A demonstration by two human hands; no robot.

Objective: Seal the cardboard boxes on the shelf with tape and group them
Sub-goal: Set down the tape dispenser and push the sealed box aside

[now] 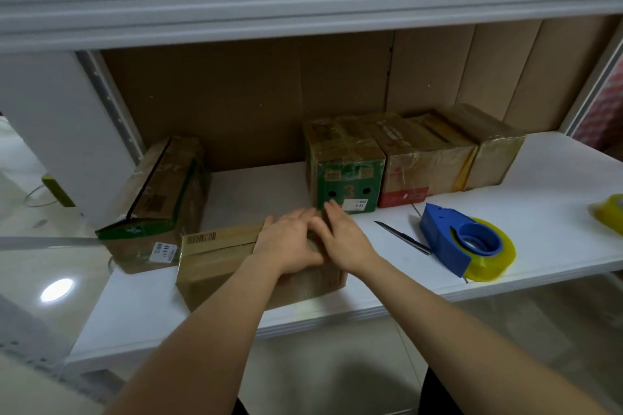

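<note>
Both hands, left hand (290,239) and right hand (340,239), press flat, grip released, on the front box (219,266); smooth tape firmly outward; dispenser (462,239) lies near.

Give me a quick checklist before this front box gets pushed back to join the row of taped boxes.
1. Both hands on the box: ok. The left hand and right hand lie flat on top of the front box.
2. Top flaps closed: ok where visible; the hands hide the middle seam.
3. Tape pressed down fully: cannot tell.
4. Path to the row: ok. Bare shelf lies left of the green box.
5. Knife out of the way: ok, it lies to the right, beside the tape dispenser.
6. Left box sealed: not ok, its top seam gapes.
</note>
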